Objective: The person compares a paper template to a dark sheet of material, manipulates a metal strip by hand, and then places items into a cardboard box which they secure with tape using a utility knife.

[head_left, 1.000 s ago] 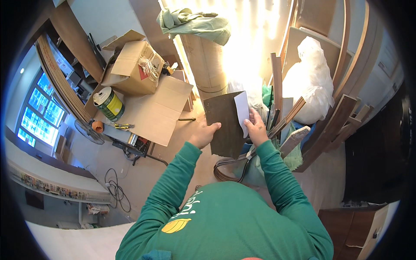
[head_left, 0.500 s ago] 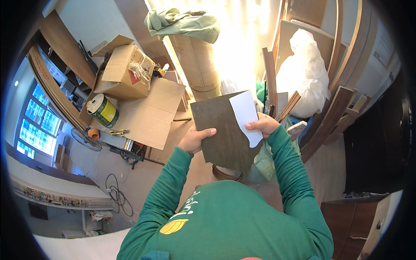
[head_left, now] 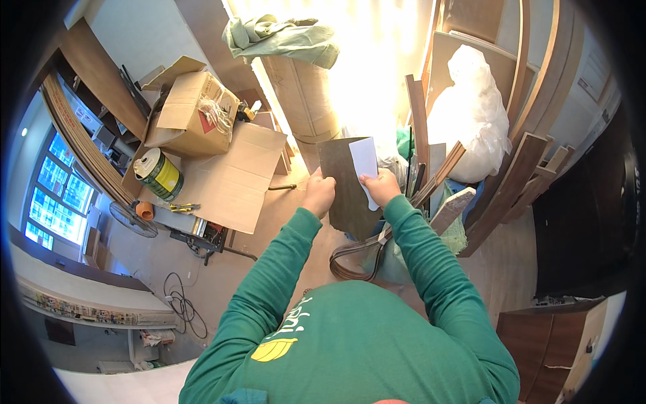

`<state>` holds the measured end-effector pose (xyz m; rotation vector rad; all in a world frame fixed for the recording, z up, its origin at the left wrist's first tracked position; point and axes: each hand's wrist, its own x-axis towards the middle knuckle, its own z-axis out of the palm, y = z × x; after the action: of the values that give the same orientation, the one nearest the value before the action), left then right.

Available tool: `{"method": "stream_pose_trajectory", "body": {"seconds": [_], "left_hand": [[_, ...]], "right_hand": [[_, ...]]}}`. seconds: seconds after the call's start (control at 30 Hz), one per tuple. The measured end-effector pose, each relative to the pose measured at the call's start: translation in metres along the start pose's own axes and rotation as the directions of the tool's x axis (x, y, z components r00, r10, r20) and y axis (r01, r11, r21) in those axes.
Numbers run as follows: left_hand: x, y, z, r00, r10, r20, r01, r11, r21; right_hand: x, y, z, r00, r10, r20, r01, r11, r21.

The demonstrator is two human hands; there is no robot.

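Note:
A dark brown, thin wooden board (head_left: 340,188) is held up in front of me between both hands. My left hand (head_left: 318,194) is closed on its left edge, thumb on the near face. On the right edge, my right hand (head_left: 382,187) grips the board together with a white curved cutout sheet (head_left: 364,161), which lies flat against the board's face under my thumb. The fingers behind the board are hidden. Below it, a coil of brown edging strip (head_left: 350,262) rests near the floor.
Left of me, a flattened cardboard sheet (head_left: 245,182) carries an open cardboard box (head_left: 195,111), a green-and-yellow can (head_left: 159,175) and yellow-handled pliers (head_left: 184,208). Wood strips (head_left: 437,178) and a white plastic bag (head_left: 471,114) stand at right. A black cable (head_left: 185,306) lies on the floor.
Both hands have stretched farther away from me and drawn closer together. The board and white sheet moved with them and look narrower, turned at an angle. More of the coil shows.

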<state>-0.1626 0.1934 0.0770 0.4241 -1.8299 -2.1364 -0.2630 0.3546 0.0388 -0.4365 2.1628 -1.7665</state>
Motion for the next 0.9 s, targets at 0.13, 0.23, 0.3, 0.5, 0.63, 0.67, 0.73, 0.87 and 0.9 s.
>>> {"method": "stream_pose_trajectory", "body": {"seconds": [0.13,0.23,0.3,0.5,0.63,0.67,0.73,0.87,0.9], "left_hand": [[0.017,-0.033,-0.008,0.993,0.094,-0.067,-0.074,0.964,0.254],[0.023,-0.047,0.008,0.974,0.149,-0.172,-0.025,0.822,0.569],[0.016,-0.045,0.026,0.961,0.179,-0.210,-0.045,0.852,0.522],[0.011,-0.037,-0.028,0.993,0.074,-0.096,-0.055,0.980,0.190],[-0.019,0.014,-0.036,0.981,-0.081,0.176,0.115,0.974,-0.195],[-0.023,0.018,-0.036,0.963,-0.120,0.241,0.183,0.948,-0.260],[-0.030,0.032,-0.028,0.921,-0.185,0.342,0.307,0.886,-0.347],[-0.039,0.050,-0.021,0.937,-0.143,0.318,0.245,0.920,-0.307],[-0.039,0.055,-0.029,0.940,-0.135,0.314,0.240,0.915,-0.325]], "right_hand": [[-0.005,-0.014,0.016,0.994,-0.023,-0.105,-0.006,0.964,-0.264],[0.004,0.006,0.032,0.986,-0.056,-0.158,-0.005,0.933,-0.361],[0.007,0.013,0.035,0.987,-0.034,-0.158,-0.023,0.939,-0.343],[0.011,0.026,-0.011,0.996,0.084,-0.043,-0.076,0.984,0.164],[-0.010,0.008,-0.052,0.989,0.070,0.127,-0.118,0.898,0.424],[-0.017,-0.001,-0.051,0.988,0.059,0.146,-0.116,0.899,0.422],[-0.028,-0.020,-0.050,0.983,-0.037,0.180,-0.046,0.899,0.435],[-0.028,-0.017,-0.058,0.987,-0.047,0.155,-0.029,0.889,0.457],[-0.030,-0.026,-0.069,0.982,0.013,0.186,-0.108,0.853,0.511]]}}
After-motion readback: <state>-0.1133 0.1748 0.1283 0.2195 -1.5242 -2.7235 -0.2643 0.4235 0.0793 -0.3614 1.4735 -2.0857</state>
